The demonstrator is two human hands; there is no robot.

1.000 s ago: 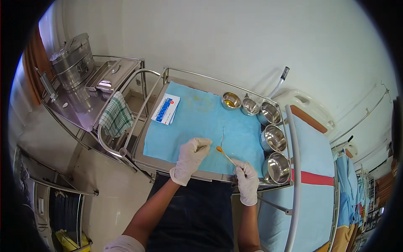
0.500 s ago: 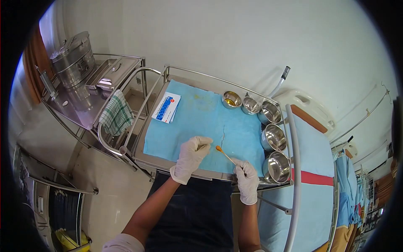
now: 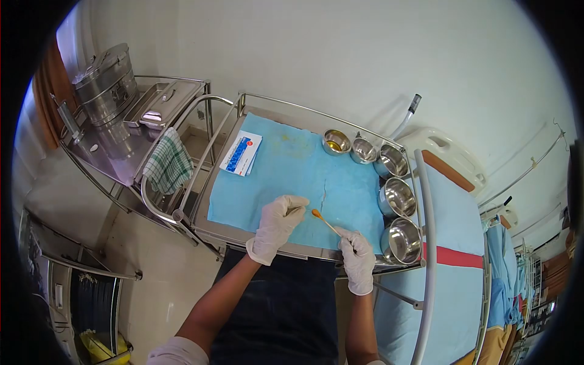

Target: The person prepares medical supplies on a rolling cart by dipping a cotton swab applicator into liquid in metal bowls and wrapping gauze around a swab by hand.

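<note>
on the near side of the steel trolley (image 3: pixel 222 232), the gloved right hand (image 3: pixel 358 261) pinches the plain end of a cotton swab (image 3: pixel 328 224), thumb against fingertips, the other fingers folded in. from that grip the swab's long axis slants forward and leftward, so its orange-brown tip sits just beside the gloved left hand (image 3: pixel 272 229), apparently without touching it; the tip is nearer the left hand, the stick's end nearer the right. the left fingers are curled with the thumb close to them, and whether they hold anything small i cannot tell. beneath the swab lies a light-blue sheet (image 3: pixel 243 201). steel bowls (image 3: pixel 401 240) line its right side, round to a farthest bowl (image 3: pixel 336 142) holding yellowish-brown liquid; near the sheet's far-left corner rests a printed packet (image 3: pixel 241 153). beyond, to the left, a steel drum (image 3: pixel 109 91) stands on a second trolley (image 3: pixel 131 173).
</note>
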